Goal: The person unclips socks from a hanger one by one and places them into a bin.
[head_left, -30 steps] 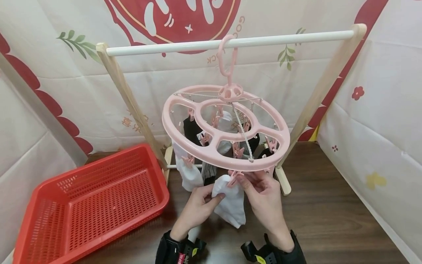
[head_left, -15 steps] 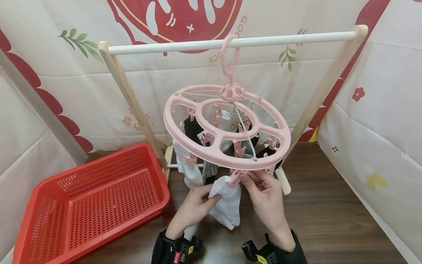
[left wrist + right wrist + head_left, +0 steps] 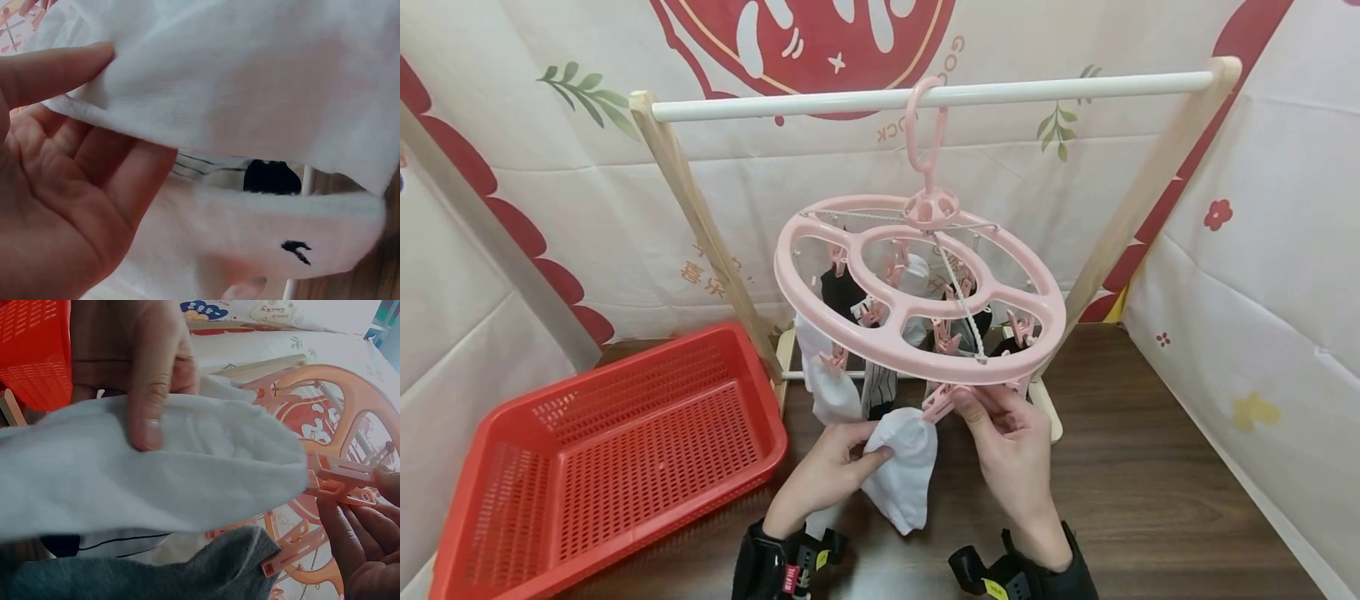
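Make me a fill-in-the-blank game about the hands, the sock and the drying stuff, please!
1. The left hand pinches a sock coloured ____.
2. In the head view, the right hand pinches a clip coloured ____.
3. In the head view, the red basket is to the ____ of the hanger.
4. The bar runs between two posts that look made of ____.

Missing words: white; pink; left; wood.

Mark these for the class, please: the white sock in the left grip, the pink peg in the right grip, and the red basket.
White sock [image 3: 901,468]: head view, middle of its hanging fabric.
Pink peg [image 3: 940,403]: head view, middle of its body.
Red basket [image 3: 658,454]: head view, bare perforated floor.
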Tool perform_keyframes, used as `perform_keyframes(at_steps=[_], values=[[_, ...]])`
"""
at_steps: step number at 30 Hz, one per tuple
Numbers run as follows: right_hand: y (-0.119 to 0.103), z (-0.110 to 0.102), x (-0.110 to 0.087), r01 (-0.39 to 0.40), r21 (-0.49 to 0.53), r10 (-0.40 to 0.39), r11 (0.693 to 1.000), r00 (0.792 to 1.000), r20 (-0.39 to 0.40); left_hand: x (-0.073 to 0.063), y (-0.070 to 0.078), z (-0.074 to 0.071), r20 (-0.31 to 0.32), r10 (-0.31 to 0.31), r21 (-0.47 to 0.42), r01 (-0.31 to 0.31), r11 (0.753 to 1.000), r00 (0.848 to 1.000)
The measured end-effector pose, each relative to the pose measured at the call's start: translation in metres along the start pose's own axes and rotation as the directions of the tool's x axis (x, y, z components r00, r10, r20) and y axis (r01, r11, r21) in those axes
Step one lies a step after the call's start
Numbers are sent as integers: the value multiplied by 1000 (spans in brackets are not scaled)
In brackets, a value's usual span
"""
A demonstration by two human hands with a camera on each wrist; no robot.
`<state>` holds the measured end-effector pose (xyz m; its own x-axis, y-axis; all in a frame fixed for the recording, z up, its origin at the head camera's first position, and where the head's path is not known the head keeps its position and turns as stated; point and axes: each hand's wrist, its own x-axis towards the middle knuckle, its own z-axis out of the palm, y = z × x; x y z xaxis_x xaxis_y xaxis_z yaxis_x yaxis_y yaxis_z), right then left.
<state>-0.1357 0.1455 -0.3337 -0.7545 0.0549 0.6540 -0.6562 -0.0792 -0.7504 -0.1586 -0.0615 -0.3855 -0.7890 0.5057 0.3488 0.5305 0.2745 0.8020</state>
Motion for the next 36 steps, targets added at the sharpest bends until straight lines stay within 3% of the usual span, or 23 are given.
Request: perform_keyframes(at_steps=[6,17,23,30,36], values=[[0,-1,1,35,68,-36,997,999,14,-2,0,-3,12,-6,25,5,1000,1000],[-1,-5,0,-85,-46,86,995,996,32,-7,3,-10,3,1,41,-1,999,1000],[-1,-4,0,-62,3,62,998,997,37,-10,5,-14,-7,17,46,-16,999,1000],[0,-7,-3,-117,-15,118,993,989,91,-17,7,-16,-29,-24,41,25,999,999],[3,-8,-3,-72,27,68,997,988,137,-19,7,-18,-82,13,69,-7,998,997]])
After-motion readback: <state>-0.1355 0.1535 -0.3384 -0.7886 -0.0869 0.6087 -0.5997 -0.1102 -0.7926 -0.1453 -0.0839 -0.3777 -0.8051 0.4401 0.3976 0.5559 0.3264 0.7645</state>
